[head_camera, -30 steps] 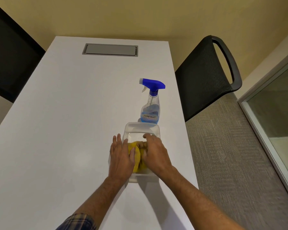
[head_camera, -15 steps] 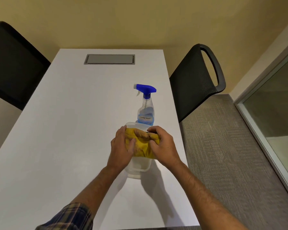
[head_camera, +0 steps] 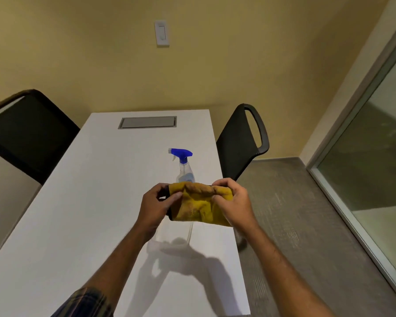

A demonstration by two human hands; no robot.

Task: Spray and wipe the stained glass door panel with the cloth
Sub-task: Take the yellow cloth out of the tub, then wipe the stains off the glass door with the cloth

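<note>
A yellow cloth (head_camera: 198, 205) with brownish marks is held up above the white table (head_camera: 89, 213). My left hand (head_camera: 156, 205) pinches its left edge and my right hand (head_camera: 234, 202) grips its right side. Behind the cloth a clear spray bottle (head_camera: 185, 171) with a blue trigger head stands on the table, its lower part hidden by the cloth. A clear plastic tub (head_camera: 181, 239) sits on the table just below the cloth. The glass door panel (head_camera: 370, 156) with its pale frame is at the right edge of view.
A black mesh chair (head_camera: 240, 140) stands right of the table, between it and the glass. Another black chair (head_camera: 30, 133) is at the far left. A grey cable hatch (head_camera: 148, 122) is set in the table's far end. Grey carpet (head_camera: 306, 225) lies to the right.
Both hands lifted the yellow cloth out of the clear tub and raised it above the table, spreading it a little. The view tilted upward, showing more wall.
</note>
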